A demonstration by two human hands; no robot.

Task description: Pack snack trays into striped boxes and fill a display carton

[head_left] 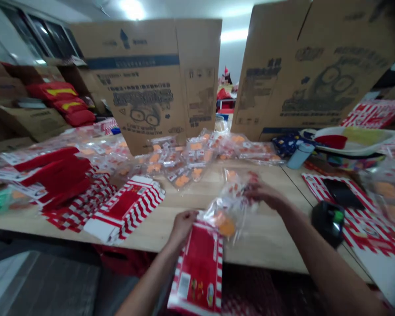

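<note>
Currently my left hand (183, 224) pinches red box (201, 263), long axis toward me; plastic bag (226, 225) just right of that grip; right hand (263, 195) blurred, hold unclear.

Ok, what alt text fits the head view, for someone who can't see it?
Left hand holds a red carton; right hand, blurred, is at clear bags of orange pieces beside it. Stacked cartons lie left; more bags and tall cardboard are behind.
</note>
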